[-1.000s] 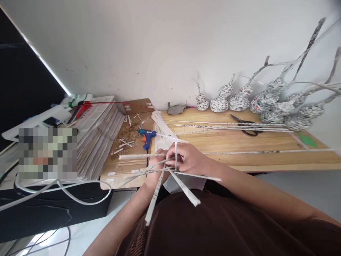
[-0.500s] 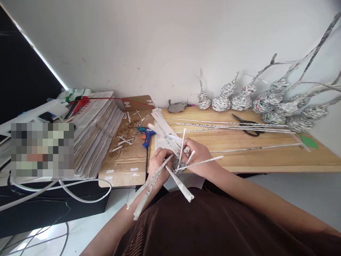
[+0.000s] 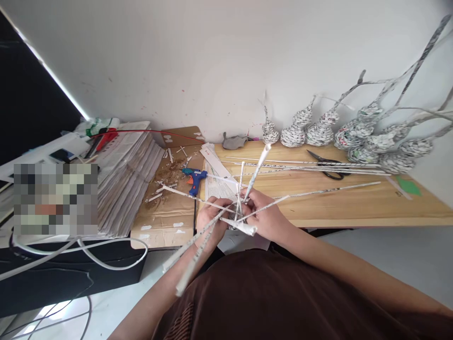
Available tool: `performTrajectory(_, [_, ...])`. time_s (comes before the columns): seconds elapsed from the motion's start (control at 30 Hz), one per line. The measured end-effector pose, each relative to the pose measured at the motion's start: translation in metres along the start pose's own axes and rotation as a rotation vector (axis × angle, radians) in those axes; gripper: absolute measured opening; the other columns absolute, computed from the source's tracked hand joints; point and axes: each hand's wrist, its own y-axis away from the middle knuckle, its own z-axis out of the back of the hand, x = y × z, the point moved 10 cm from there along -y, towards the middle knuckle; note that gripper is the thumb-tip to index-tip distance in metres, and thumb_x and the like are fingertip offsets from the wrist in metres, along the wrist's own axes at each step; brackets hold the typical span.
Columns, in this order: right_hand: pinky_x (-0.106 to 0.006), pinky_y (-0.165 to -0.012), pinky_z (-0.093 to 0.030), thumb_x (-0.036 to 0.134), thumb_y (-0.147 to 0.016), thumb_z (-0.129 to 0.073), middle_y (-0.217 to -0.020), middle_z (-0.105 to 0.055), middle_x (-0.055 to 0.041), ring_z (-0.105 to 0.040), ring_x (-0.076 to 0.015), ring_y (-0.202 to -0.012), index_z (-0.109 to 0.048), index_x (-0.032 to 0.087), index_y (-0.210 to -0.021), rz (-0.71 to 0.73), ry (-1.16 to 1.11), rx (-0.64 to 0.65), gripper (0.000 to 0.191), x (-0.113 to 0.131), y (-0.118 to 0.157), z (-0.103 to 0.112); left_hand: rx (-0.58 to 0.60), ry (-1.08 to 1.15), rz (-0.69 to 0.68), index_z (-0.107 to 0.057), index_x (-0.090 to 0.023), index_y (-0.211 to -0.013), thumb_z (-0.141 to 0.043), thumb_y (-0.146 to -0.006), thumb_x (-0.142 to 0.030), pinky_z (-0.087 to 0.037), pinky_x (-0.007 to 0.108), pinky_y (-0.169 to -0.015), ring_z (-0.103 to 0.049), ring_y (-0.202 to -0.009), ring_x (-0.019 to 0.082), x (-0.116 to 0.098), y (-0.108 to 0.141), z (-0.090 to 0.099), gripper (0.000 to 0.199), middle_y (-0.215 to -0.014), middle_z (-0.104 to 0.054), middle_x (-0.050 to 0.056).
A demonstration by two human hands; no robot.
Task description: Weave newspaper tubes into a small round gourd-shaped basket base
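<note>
Paper-strip weaving is sitting between the hands, by the tabletop's near edge. Fingers of the left hand are curling around one side; the right hand's are gripping the other.

splayed paper rods block centre; room over wooden board right front; scissors behind.

Cannot see most of woven piece, covered by left hand, right hand and crossing paper tubes. Cannot tell right fingertips' exact grip. Cannot identify anything under pixelated patch. Cannot follow branches past right edge.
</note>
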Motion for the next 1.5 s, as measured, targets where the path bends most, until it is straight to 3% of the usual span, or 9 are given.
performTrajectory(0.2, [-0.028,-0.063,-0.05,0.026,-0.093,-0.054,-0.078,-0.071,-0.0021,-0.065,-0.0164,-0.064,-0.065,0.021,-0.099,-0.191,-0.142,0.031,0.014,-0.021,-0.002,0.005,-0.049,0.131,-0.016,-0.074,-0.022,-0.093,-0.06,-0.085,-0.013,-0.053,0.027,-0.071,-0.065,-0.078,0.016,0.004,0.004,0.0,0.018,-0.086,-0.066,0.004])
performTrajectory(0.43, [-0.026,-0.061,-0.049,0.025,-0.084,-0.065,-0.071,-0.07,-0.0005,-0.064,-0.0151,-0.063,-0.068,0.02,-0.091,-0.224,-0.139,0.012,0.01,-0.024,-0.004,-0.001,-0.034,0.066,-0.128,-0.074,-0.023,-0.096,-0.059,-0.086,-0.013,-0.054,0.03,-0.084,-0.067,-0.094,0.018,-0.005,0.004,-0.001,0.021,-0.096,-0.073,0.004])
performTrajectory(0.63, [-0.024,-0.056,-0.047,0.028,-0.081,-0.065,-0.068,-0.068,0.0004,-0.061,-0.0139,-0.059,-0.067,0.02,-0.089,-0.347,-0.178,0.051,0.012,-0.037,0.005,-0.01,-0.027,0.043,-0.076,-0.074,-0.023,-0.097,-0.059,-0.086,-0.014,-0.056,0.029,-0.083,-0.07,-0.091,0.018,0.0,0.004,-0.002,0.021,-0.096,-0.075,0.004])
performTrajectory(0.8, [-0.025,-0.052,-0.043,0.033,-0.082,-0.062,-0.062,-0.064,-0.0006,-0.058,-0.0147,-0.054,-0.065,0.019,-0.076,-0.463,-0.17,0.078,0.016,-0.04,0.004,-0.008,0.001,0.005,-0.136,-0.074,-0.023,-0.101,-0.059,-0.086,-0.013,-0.055,0.03,-0.085,-0.068,-0.091,0.018,-0.007,0.006,-0.004,0.023,-0.096,-0.073,0.005])
performTrajectory(1.0, [-0.025,-0.056,-0.044,0.025,-0.079,-0.064,-0.067,-0.065,-0.0007,-0.06,-0.0149,-0.061,-0.063,0.019,-0.075,-0.424,-0.158,0.117,0.007,-0.033,0.0,-0.01,-0.015,0.01,-0.133,-0.074,-0.024,-0.099,-0.059,-0.087,-0.017,-0.055,0.029,-0.083,-0.068,-0.091,0.017,-0.003,0.008,-0.004,0.021,-0.097,-0.072,0.005])
performTrajectory(1.27, [-0.023,-0.051,-0.041,0.028,-0.077,-0.067,-0.064,-0.063,0.0014,-0.057,-0.0127,-0.056,-0.061,0.02,-0.077,-0.394,-0.162,0.112,0.011,-0.038,0.005,-0.019,0.005,0.0,-0.106,-0.074,-0.022,-0.103,-0.06,-0.088,-0.016,-0.057,0.033,-0.086,-0.071,-0.093,0.019,-0.001,0.007,-0.007,0.021,-0.098,-0.076,0.005])
performTrajectory(1.5, [-0.023,-0.054,-0.043,0.022,-0.075,-0.065,-0.064,-0.065,0.0022,-0.06,-0.0137,-0.058,-0.057,0.02,-0.074,-0.323,-0.14,0.115,0.008,-0.03,0.003,-0.018,0.092,0.155,0.123,-0.072,-0.023,-0.109,-0.06,-0.089,-0.019,-0.06,0.031,-0.082,-0.074,-0.092,0.02,0.02,0.013,-0.016,0.025,-0.1,-0.078,0.005])
